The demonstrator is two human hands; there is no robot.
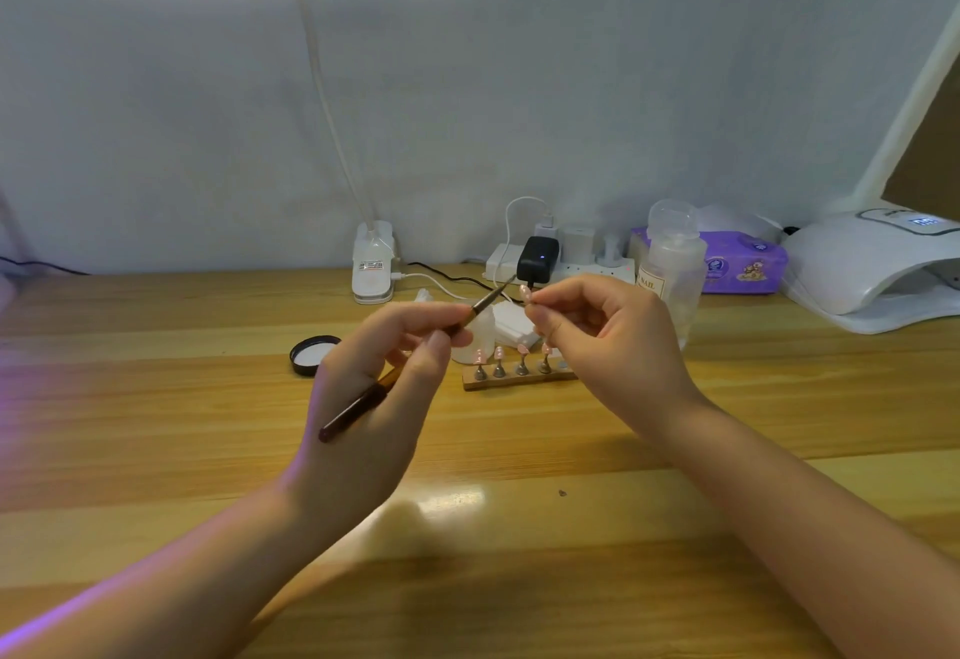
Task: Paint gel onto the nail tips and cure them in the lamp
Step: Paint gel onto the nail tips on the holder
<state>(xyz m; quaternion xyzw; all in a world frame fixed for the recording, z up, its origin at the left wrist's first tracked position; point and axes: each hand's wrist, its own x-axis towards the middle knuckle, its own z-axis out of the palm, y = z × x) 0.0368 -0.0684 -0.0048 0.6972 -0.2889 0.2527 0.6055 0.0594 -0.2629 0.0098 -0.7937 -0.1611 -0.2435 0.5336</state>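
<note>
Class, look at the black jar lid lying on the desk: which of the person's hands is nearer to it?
Left. The left hand, holding the brush, is just right of the black lid. The right hand, pinching a nail tip, is farther right, beyond the wooden stand.

Open wooden bench (pixel 519 580) is seen from 4 through 6 to 8 o'clock, below both forearms. At the centre, passage is blocked by the nail-tip stand (pixel 519 377), with white containers (pixel 511 323) just behind it. A black lid (pixel 311 354) lies toward 9 o'clock. The back edge at 12 o'clock is crowded by a clamp lamp base (pixel 372 263), a power strip (pixel 561 263) and a clear bottle (pixel 672 263). A curing lamp (pixel 862 263) stands at 2 o'clock.
</note>
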